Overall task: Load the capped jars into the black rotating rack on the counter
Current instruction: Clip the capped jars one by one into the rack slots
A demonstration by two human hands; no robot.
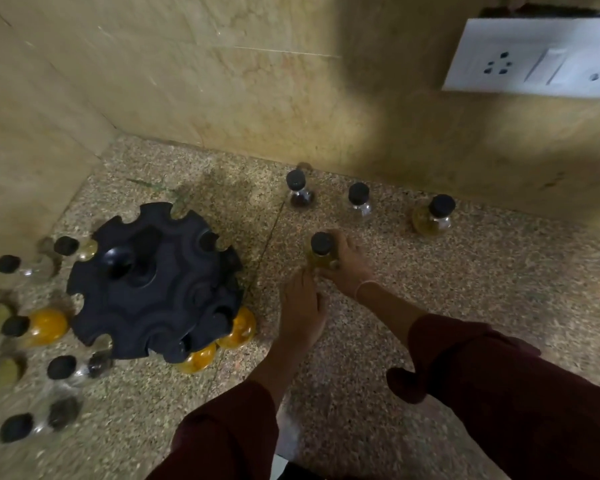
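Speckled stone counter (430, 306) runs into a corner of beige tiled wall, with a white socket plate (534, 57) up on our right. We are at the pick-up step: both hands close around one jar (321, 251), black-capped with yellowish contents, standing upright near the middle of the counter. Our right hand (347, 263) wraps its far side and our left hand (300, 306) meets it from the near side, fingertips at its base; how firm the hold is we cannot tell, and the jar does not look lifted yet.

Next, we judge, the jar must rise and travel left to the rack (153, 282), then slide by its neck into a free notch on the rim. The notches facing us and the wall look open; jars (238, 327) with orange contents hang at the near right edge, so we should pick a notch clear of those.

Three more jars (359, 202) wait in a row by the back wall, well apart. Others lie scattered left of the rack, blurred.
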